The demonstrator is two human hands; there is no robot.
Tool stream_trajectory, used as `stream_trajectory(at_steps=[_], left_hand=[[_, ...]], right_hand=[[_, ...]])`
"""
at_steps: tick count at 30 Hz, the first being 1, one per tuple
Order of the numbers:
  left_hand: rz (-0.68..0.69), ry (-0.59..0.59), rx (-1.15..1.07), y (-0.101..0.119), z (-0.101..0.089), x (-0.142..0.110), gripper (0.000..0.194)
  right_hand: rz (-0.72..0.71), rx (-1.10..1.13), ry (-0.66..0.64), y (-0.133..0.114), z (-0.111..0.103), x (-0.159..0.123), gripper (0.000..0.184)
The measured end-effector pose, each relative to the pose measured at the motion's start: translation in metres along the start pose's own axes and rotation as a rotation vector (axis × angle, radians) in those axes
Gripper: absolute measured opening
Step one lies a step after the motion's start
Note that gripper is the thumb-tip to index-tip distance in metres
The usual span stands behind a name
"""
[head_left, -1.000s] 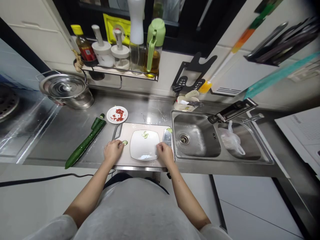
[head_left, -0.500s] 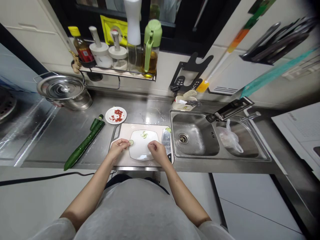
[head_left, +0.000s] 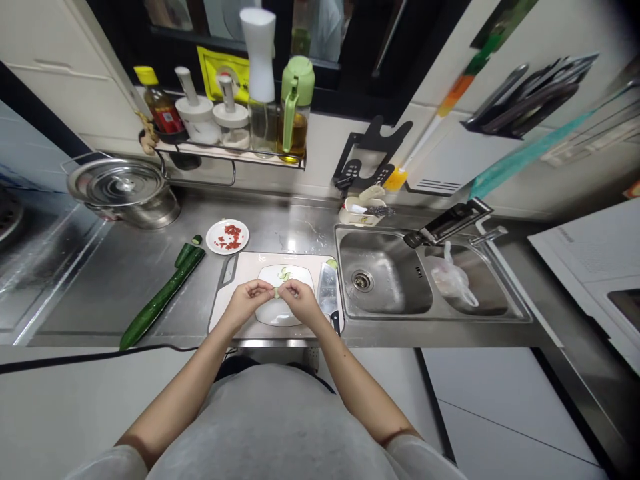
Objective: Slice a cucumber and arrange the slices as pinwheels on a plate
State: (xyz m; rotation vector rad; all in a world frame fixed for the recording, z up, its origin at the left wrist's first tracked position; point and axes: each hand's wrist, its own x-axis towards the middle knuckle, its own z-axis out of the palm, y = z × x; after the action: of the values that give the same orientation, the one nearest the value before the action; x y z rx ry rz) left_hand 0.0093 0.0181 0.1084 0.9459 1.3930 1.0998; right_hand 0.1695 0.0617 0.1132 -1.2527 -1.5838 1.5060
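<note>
Between my fingertips, over a white plate (head_left: 280, 315), is a thin pale-green cucumber slice (head_left: 276, 293). My left hand (head_left: 249, 301) pinches it from one side and my right hand (head_left: 302, 301) from the other; the fingers partly cover it. Several curved cucumber pieces (head_left: 285, 274) lie together near the plate's far edge. Under the plate is a pale pink cutting board (head_left: 230, 293). A cleaver (head_left: 327, 288) with a black handle rests on the board's right side, and a green cucumber piece (head_left: 332, 264) lies by the blade's far end.
Left of the board lie a long cucumber (head_left: 163, 300) and a shorter piece (head_left: 183, 255). A small plate (head_left: 211, 245) holds chopped red bits. A lidded steel pot (head_left: 155, 208) stands at the back left. On the right is a double sink (head_left: 390, 300) with a plastic bag (head_left: 453, 275).
My right hand has come left and my left hand right, so they meet over the plate. The cucumber slice, before in my left hand alone, is now between both. The view has shifted slightly.
</note>
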Motion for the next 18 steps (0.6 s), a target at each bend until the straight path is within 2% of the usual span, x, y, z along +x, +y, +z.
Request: stream_trajectory(at_steps=[4,8,14,18], left_hand=[[0.096,-0.037,0.110,0.004,-0.001,-0.002,0.028],[0.182,-0.018,0.319,0.011,-0.003,-0.005,0.026],[0.375,-0.007,0.633,0.019,-0.003,-0.009,0.020],[0.455,-0.019,0.726,0.018,-0.003,-0.010,0.022]], right_hand=[[0.094,0.111,-0.064,-0.005,-0.002,-0.001,0.013],[0.223,0.209,-0.118,-0.009,-0.002,-0.002,0.016],[0.397,0.337,-0.147,-0.011,-0.002,-0.003,0.017],[0.457,0.370,-0.160,-0.014,-0.003,-0.003,0.016]])
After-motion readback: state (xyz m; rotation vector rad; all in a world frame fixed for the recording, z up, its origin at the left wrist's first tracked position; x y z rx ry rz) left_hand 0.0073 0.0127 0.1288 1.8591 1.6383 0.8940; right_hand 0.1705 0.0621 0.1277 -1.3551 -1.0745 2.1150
